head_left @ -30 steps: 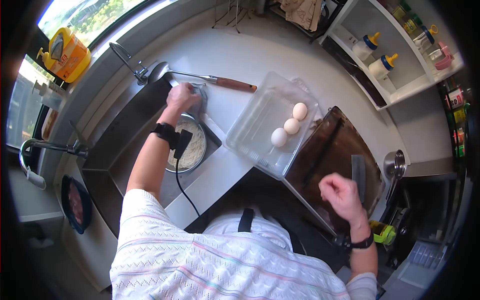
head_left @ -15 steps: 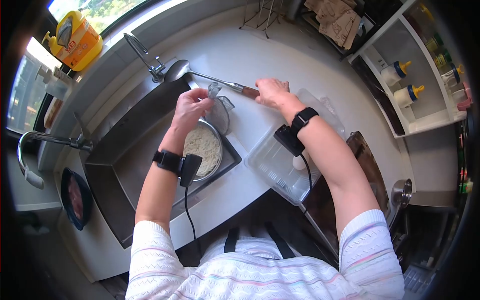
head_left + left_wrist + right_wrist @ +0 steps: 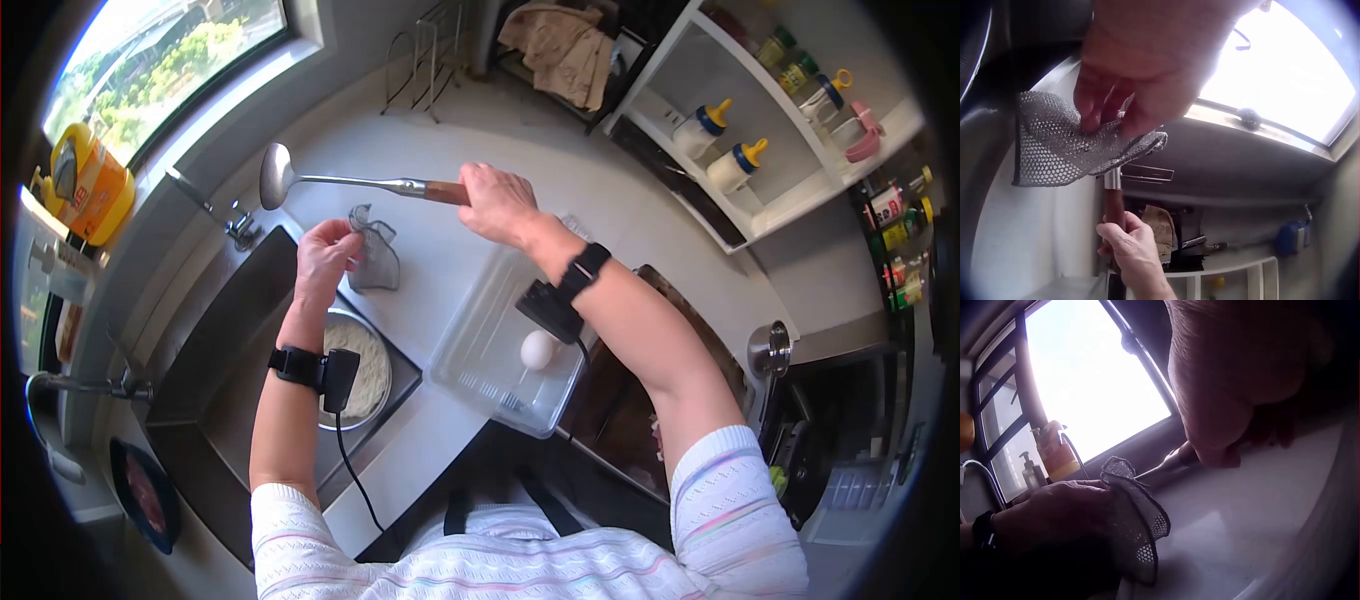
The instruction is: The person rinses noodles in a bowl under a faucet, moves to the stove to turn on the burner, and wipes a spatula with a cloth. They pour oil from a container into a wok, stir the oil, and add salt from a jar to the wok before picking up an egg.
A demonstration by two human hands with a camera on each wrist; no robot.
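My left hand point(image 3: 325, 262) pinches a grey mesh cloth point(image 3: 374, 258) by its upper end, above the counter beside the sink; the mesh hangs down in the left wrist view point(image 3: 1054, 144). My right hand point(image 3: 500, 205) grips the brown wooden handle point(image 3: 445, 191) of a metal ladle, whose bowl point(image 3: 277, 176) points left towards the small tap. In the left wrist view, the right hand point(image 3: 1132, 250) is curled round that handle. A pot of white, rice-like contents point(image 3: 355, 370) stands at the sink's right end, below my left hand.
A clear plastic tray point(image 3: 470, 350) holds a visible egg point(image 3: 538, 349), partly under my right forearm. The sink point(image 3: 215, 400) lies left, with a dark bowl of meat point(image 3: 145, 487) beyond. A wire rack point(image 3: 425, 70) and a shelf with bottles point(image 3: 735, 168) stand at the back.
My right hand has come over from the right side to the ladle and now grips it, lifted off the counter. My left hand has raised the mesh cloth from beside the pot.
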